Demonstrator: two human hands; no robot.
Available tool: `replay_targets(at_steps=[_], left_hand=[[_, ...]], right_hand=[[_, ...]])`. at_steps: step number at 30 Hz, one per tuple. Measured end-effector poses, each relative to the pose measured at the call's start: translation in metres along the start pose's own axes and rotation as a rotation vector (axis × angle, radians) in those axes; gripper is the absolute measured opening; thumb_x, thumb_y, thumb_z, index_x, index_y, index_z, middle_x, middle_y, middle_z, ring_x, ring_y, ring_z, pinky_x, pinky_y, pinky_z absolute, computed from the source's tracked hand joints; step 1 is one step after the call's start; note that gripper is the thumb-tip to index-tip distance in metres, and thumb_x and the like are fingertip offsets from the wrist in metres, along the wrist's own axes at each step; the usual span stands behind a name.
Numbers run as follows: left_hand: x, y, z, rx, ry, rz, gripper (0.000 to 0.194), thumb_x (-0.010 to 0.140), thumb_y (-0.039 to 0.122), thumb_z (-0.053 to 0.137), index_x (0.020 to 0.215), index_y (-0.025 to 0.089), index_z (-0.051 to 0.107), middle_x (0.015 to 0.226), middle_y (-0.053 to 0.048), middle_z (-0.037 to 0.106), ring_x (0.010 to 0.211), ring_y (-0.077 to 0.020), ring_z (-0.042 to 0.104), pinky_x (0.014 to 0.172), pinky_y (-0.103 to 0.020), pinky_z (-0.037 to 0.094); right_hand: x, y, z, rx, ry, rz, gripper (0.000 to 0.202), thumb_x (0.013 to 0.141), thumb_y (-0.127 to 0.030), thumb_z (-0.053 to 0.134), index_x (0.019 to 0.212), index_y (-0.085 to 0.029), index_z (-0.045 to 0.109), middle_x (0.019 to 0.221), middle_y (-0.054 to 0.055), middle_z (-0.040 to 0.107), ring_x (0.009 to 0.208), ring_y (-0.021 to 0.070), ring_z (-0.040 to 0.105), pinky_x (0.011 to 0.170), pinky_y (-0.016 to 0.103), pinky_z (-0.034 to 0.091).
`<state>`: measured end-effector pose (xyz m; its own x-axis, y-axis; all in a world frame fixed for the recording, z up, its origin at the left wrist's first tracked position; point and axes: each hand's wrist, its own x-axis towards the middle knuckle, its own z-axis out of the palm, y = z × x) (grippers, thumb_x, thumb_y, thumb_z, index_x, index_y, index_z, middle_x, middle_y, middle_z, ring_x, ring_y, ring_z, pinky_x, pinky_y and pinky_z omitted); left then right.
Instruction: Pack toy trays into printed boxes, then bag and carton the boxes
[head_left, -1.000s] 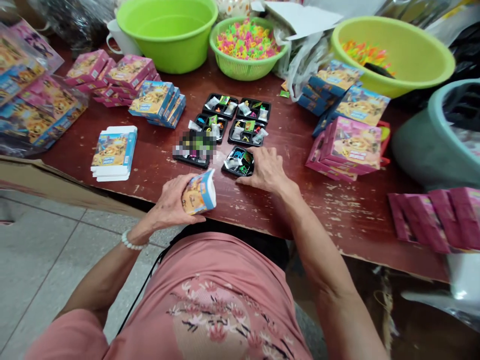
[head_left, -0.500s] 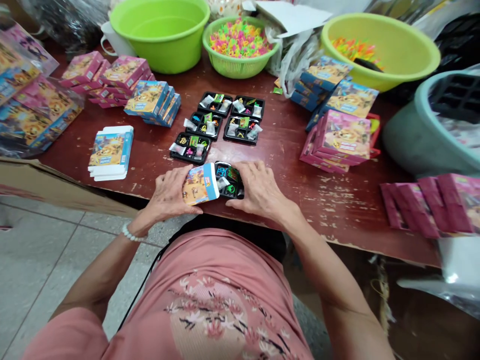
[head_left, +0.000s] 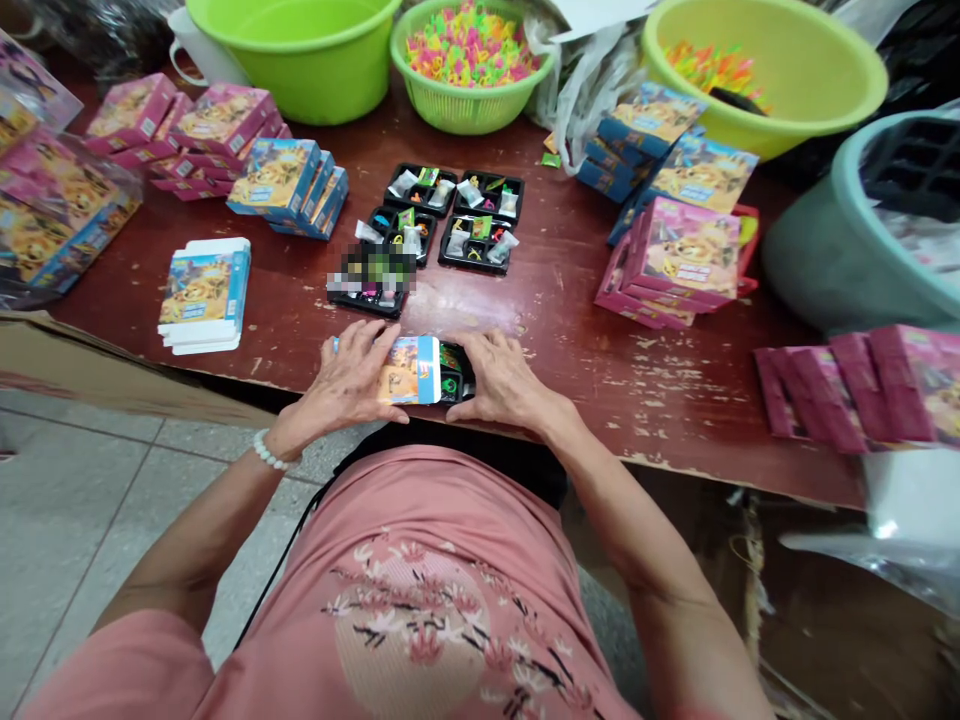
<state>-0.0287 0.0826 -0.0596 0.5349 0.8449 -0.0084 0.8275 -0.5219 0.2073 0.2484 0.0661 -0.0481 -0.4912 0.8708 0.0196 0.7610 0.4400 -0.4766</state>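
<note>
My left hand (head_left: 352, 375) is closed around a small blue and yellow cardboard box (head_left: 411, 370) at the table's front edge. My right hand (head_left: 502, 380) grips the outer end of a black compartment tray (head_left: 451, 372), which sits partly inside the box's right end. Green pieces show in the uncovered part of the tray; the rest is hidden by the box and my fingers. Just beyond my hands lie several filled black trays (head_left: 474, 243) with small packets and coloured pieces. To the left rests a stack of flat blue boxes (head_left: 204, 290).
Blue boxes (head_left: 274, 178) and pink boxes (head_left: 225, 120) are stacked at the back left, more pink boxes (head_left: 682, 250) at the right. Behind stand a green basin (head_left: 300, 65), a green basket (head_left: 472, 105) of coloured pieces, a yellow basin (head_left: 810, 90) and a grey-blue bucket (head_left: 810, 240).
The tray has gone further into the box, so less of it shows. My two hands are closer together, and the box lies more level. The camera view has shifted slightly.
</note>
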Motion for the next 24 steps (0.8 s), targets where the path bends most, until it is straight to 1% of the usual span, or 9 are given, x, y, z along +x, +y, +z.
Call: replay_targets(at_steps=[3,6,8,11,14,18,24], left_hand=[[-0.0026,-0.0020,0.0016,0.002,0.020,-0.032,0.137,0.059,0.090,0.079,0.165,0.017,0.033,0.154,-0.026,0.045,0.138,-0.0476,0.043,0.110,-0.061,0.038],[-0.0045,-0.0022,0.0021,0.000,0.070,-0.068,0.140,0.054,0.097,0.074,0.164,0.018,0.038,0.146,-0.024,0.050,0.129,-0.0452,0.047,0.106,-0.057,0.040],[-0.0051,-0.0019,0.0025,0.004,0.105,-0.071,0.141,0.052,0.101,0.071,0.163,0.019,0.040,0.143,-0.023,0.051,0.126,-0.0441,0.048,0.104,-0.055,0.040],[-0.0047,-0.0014,0.0030,0.015,0.129,-0.063,0.142,0.053,0.103,0.067,0.164,0.020,0.040,0.142,-0.023,0.051,0.123,-0.0431,0.048,0.102,-0.053,0.040],[-0.0036,-0.0009,0.0030,0.022,0.130,-0.049,0.143,0.053,0.104,0.065,0.164,0.019,0.039,0.142,-0.023,0.050,0.122,-0.0435,0.048,0.101,-0.054,0.040],[-0.0026,-0.0005,0.0033,0.017,0.127,-0.045,0.141,0.056,0.104,0.063,0.165,0.019,0.037,0.142,-0.023,0.049,0.121,-0.0435,0.048,0.101,-0.055,0.039],[-0.0008,0.0004,0.0046,0.006,0.126,-0.031,0.140,0.056,0.102,0.066,0.165,0.020,0.038,0.142,-0.023,0.049,0.122,-0.0441,0.046,0.102,-0.056,0.038]], right_hand=[[-0.0027,-0.0007,0.0000,0.012,0.024,0.022,0.103,0.065,-0.040,0.097,0.151,-0.020,0.045,0.148,0.019,0.060,0.127,0.0415,0.051,0.102,0.057,0.043],[-0.0058,-0.0032,0.0001,0.016,0.051,0.076,0.102,0.065,-0.039,0.098,0.150,-0.018,0.046,0.148,0.020,0.059,0.128,0.0430,0.050,0.101,0.058,0.043],[-0.0073,-0.0045,0.0004,0.032,0.059,0.080,0.101,0.066,-0.038,0.097,0.151,-0.019,0.046,0.149,0.020,0.059,0.128,0.0430,0.050,0.100,0.058,0.043],[-0.0069,-0.0047,0.0009,0.057,0.062,0.041,0.101,0.067,-0.037,0.097,0.152,-0.020,0.045,0.149,0.019,0.059,0.128,0.0415,0.051,0.101,0.057,0.043],[-0.0039,-0.0031,0.0014,0.055,0.058,0.016,0.103,0.064,-0.035,0.097,0.152,-0.021,0.045,0.149,0.018,0.059,0.128,0.0410,0.051,0.102,0.056,0.043],[-0.0015,-0.0012,0.0019,0.048,0.045,0.019,0.106,0.063,-0.035,0.098,0.153,-0.019,0.044,0.149,0.019,0.059,0.129,0.0415,0.051,0.104,0.058,0.043],[-0.0014,-0.0022,0.0007,0.064,0.044,0.002,0.107,0.062,-0.033,0.098,0.154,-0.019,0.043,0.149,0.019,0.059,0.129,0.0407,0.051,0.105,0.057,0.043]])
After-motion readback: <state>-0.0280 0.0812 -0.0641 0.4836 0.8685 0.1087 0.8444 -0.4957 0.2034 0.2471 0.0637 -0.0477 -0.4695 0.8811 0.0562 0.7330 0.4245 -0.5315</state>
